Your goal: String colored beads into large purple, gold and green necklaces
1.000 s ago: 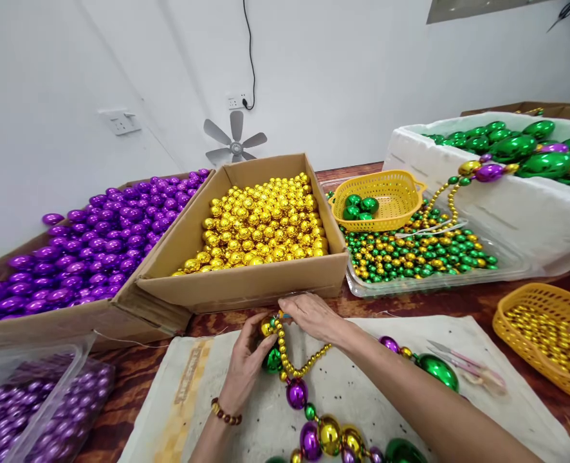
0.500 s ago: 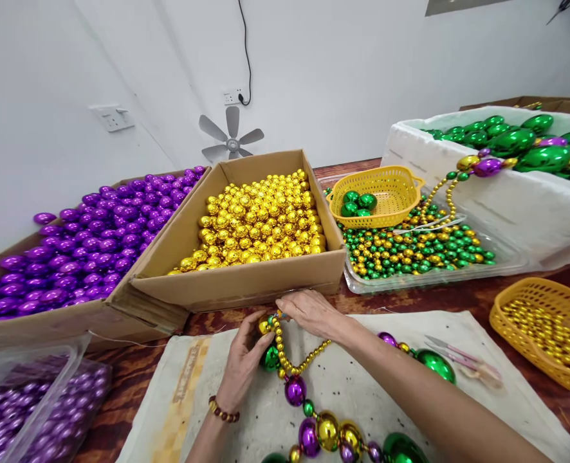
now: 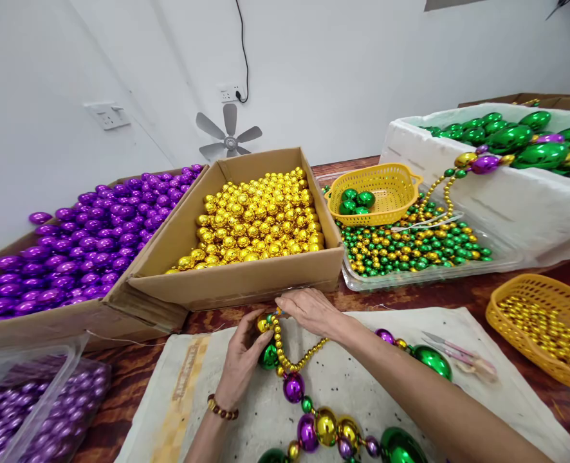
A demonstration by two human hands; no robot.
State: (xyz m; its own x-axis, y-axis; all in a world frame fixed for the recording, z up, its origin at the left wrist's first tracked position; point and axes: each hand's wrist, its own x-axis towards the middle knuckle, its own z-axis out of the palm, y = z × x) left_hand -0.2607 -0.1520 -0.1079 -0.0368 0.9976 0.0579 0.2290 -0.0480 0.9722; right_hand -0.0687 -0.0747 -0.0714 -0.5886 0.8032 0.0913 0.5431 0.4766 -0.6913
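Only my view's shifted a tad vs b4. L fingers (image 3: 260,344) pinching bead string (image 3: 293,388) by a gold bead (image 3: 262,323), rest trailing below 'em; R fingers (image 3: 291,303) curled beside, tips hidden, can't tell grip.

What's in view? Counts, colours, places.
Table: 1, brown, beneath
Cloth: 1, pale, front
Boxes: 3+, brown, left, centre, far right
Foam box: 1, white, right
Tray: 1, clear, beside centre box
Baskets: 2, yellow, tray and right
Bin: 1, clear, front left
Beads: many, purple, gold, green, containers
Strands: 2+, multicoloured, cloth, foam box
Tool: count unclear, pink, cloth
Fan: 1, grey, back
Sockets: 2, white, wall
Cord: 1, black, wall
Bracelet: 1, brown, left wrist
Left hand, right hand: 1 each, bare, strand's far end
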